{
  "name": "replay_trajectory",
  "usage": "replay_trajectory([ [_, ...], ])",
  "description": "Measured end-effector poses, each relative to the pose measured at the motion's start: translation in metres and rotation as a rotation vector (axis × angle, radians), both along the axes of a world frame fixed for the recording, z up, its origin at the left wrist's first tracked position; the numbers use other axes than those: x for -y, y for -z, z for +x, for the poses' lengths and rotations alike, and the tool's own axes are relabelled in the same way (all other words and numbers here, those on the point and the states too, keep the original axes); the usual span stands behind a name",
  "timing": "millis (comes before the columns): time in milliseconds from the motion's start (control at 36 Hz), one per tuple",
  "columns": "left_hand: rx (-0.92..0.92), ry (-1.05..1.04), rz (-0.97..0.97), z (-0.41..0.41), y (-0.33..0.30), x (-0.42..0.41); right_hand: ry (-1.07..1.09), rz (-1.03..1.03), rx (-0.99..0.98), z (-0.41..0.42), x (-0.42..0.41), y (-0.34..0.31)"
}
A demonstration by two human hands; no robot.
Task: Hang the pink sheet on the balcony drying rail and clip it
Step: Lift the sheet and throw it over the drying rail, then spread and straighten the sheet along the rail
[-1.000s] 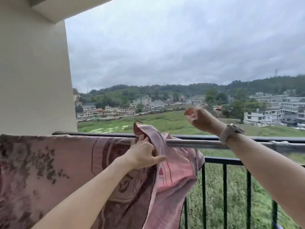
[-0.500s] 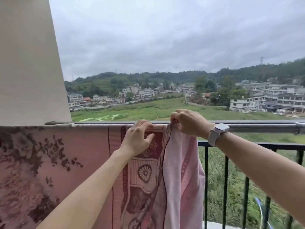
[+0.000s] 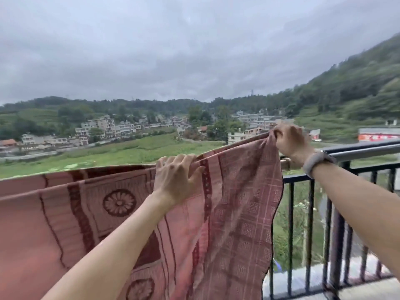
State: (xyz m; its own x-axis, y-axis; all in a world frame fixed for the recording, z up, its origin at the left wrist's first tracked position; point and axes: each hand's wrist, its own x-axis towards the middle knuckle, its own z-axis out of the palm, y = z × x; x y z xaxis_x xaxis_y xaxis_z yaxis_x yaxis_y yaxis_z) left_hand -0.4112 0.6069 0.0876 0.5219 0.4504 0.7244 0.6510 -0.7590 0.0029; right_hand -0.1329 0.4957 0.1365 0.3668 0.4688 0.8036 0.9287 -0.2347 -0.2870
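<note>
We hold the pink sheet (image 3: 227,213) up at the balcony rail (image 3: 365,149). Our right hand (image 3: 290,141) pinches the top corner of the sheet and lifts it above the rail. We think we hold it high so the bunched end can open out flat along the rail.

Our left hand (image 3: 176,177) rests on the top edge of the sheet, with its fingers bent over the fold. We think it pins the cloth there so it does not slide off while the right hand pulls.

Most of the sheet hangs over the rail on the left side. It falls down in front of us. The right end is slanted and loose. We see no clip on it yet, so we think the clipping comes later.

A band (image 3: 317,161) sits on our right wrist.

The rail is a shiny metal bar. Under it stands a dark fence (image 3: 311,224) with thin upright bars. Past the balcony we see green fields (image 3: 121,151), houses (image 3: 104,126), hills with trees and a gray cloudy sky (image 3: 173,50).
</note>
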Motion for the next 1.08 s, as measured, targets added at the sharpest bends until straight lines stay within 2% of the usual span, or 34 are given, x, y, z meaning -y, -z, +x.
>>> replay_trajectory([
  [56, -0.013, 0.024, -0.022, 0.019, 0.001, 0.003, -0.054, -0.141, -0.035, 0.001, 0.002, 0.013],
  [139, -0.032, 0.028, -0.004, 0.043, 0.007, 0.012, -0.164, -0.108, -0.091, -0.003, 0.002, 0.033],
  [250, 0.039, 0.048, 0.044, 0.052, 0.012, 0.015, -0.290, -0.107, 0.094, -0.016, 0.002, 0.055],
  [333, 0.046, 0.058, 0.082, 0.043, 0.021, 0.011, -0.308, -0.096, 0.262, -0.039, -0.003, 0.071],
  [444, 0.132, -0.055, 0.111, 0.006, 0.043, 0.004, -0.281, -0.023, 0.331, -0.076, -0.020, 0.094],
  [556, 0.165, -0.202, 0.106, -0.054, 0.058, -0.009, -0.299, -0.005, 0.329, -0.127, -0.043, 0.108],
  [667, 0.161, -0.357, -0.019, -0.127, 0.065, -0.019, -0.387, -0.041, 0.374, -0.192, -0.063, 0.116],
  [861, -0.070, -0.530, -0.250, -0.281, 0.080, -0.015, -0.611, -0.064, 0.415, -0.334, -0.104, 0.135],
  [1083, 0.090, -0.702, -0.355, -0.510, 0.112, 0.019, -0.860, -0.101, 0.376, -0.560, -0.141, 0.169],
])
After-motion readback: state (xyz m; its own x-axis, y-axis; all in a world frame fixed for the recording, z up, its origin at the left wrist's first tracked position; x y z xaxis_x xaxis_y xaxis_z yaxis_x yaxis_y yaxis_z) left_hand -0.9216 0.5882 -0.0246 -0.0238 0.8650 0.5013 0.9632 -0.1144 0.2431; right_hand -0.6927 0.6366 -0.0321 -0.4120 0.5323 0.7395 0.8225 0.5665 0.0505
